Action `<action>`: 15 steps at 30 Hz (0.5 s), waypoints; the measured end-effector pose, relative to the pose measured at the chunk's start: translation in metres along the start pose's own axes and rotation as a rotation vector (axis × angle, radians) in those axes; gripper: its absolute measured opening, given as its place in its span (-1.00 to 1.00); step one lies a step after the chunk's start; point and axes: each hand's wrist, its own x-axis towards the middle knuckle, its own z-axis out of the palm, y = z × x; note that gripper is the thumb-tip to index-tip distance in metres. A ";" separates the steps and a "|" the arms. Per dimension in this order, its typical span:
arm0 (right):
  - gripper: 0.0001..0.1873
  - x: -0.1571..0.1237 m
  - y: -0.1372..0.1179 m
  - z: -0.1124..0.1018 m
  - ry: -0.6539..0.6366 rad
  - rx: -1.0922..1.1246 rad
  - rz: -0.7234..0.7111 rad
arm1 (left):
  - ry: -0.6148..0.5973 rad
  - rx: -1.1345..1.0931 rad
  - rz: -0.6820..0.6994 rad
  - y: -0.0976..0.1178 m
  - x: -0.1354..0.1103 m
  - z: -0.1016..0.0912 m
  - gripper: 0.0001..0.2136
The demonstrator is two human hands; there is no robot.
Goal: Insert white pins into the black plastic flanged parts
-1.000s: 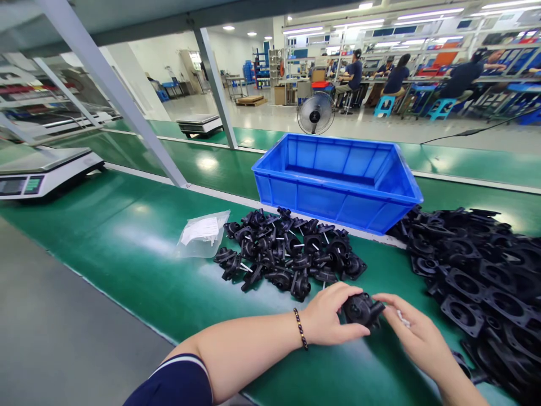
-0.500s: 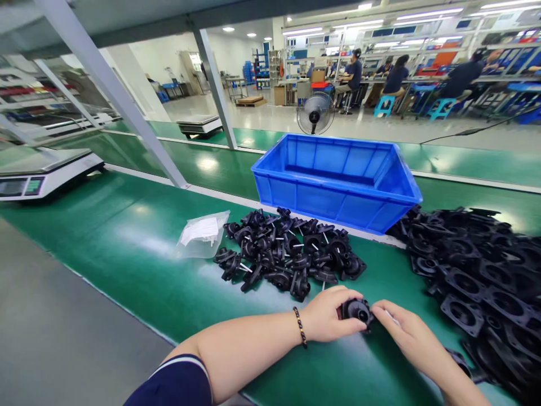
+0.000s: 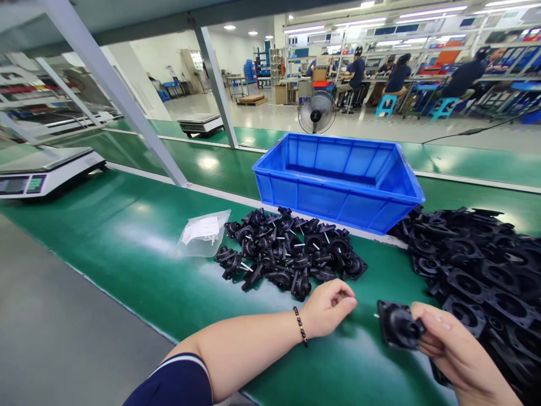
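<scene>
Starting at the left, we've got a clear plastic bag [image 3: 203, 232] lying flat on the belt with some white bits inside, too small for us to make out. Just right of it sits a heap of small black parts [image 3: 291, 254], a few with white pins sticking out. Our left hand [image 3: 327, 307] rests on the belt right in front of that heap, fingers loosely curled with nothing in them. Behind the heap is the blue crate [image 3: 338, 180]. We only see its bare inner walls, since the near wall hides most of the floor. Further right, our right hand [image 3: 456, 352] is clamped on one black part [image 3: 397, 326], held just off the belt, square flange facing left. Beyond it, at the right edge, is a big pile of black flanged housings [image 3: 486, 265].

All of this sits on a shiny green conveyor belt [image 3: 127, 242]. There's a weighing scale [image 3: 42, 169] at the far left, and a second scale [image 3: 199, 124] on the next line back. Far off we see a floor fan [image 3: 316, 113] and people seated on blue stools at benches.
</scene>
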 end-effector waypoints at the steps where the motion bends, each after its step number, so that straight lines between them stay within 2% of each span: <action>1: -0.34 0.002 0.000 -0.001 0.028 0.044 0.012 | 0.022 -0.025 -0.030 0.000 0.000 0.000 -0.72; 3: -0.31 0.008 0.000 0.001 0.065 -0.003 0.049 | 0.044 -0.047 -0.037 -0.001 0.001 0.000 -0.67; 6: -0.32 0.014 -0.002 0.007 0.073 -0.190 0.079 | 0.082 -0.033 0.037 -0.002 0.002 0.001 -0.66; 12: -0.28 0.011 -0.003 0.003 0.066 0.037 0.084 | 0.095 -0.045 0.085 -0.001 0.001 0.001 -0.68; 15: -0.29 0.016 -0.001 0.004 0.122 -0.192 0.071 | 0.071 -0.058 0.099 0.000 0.001 0.001 -0.67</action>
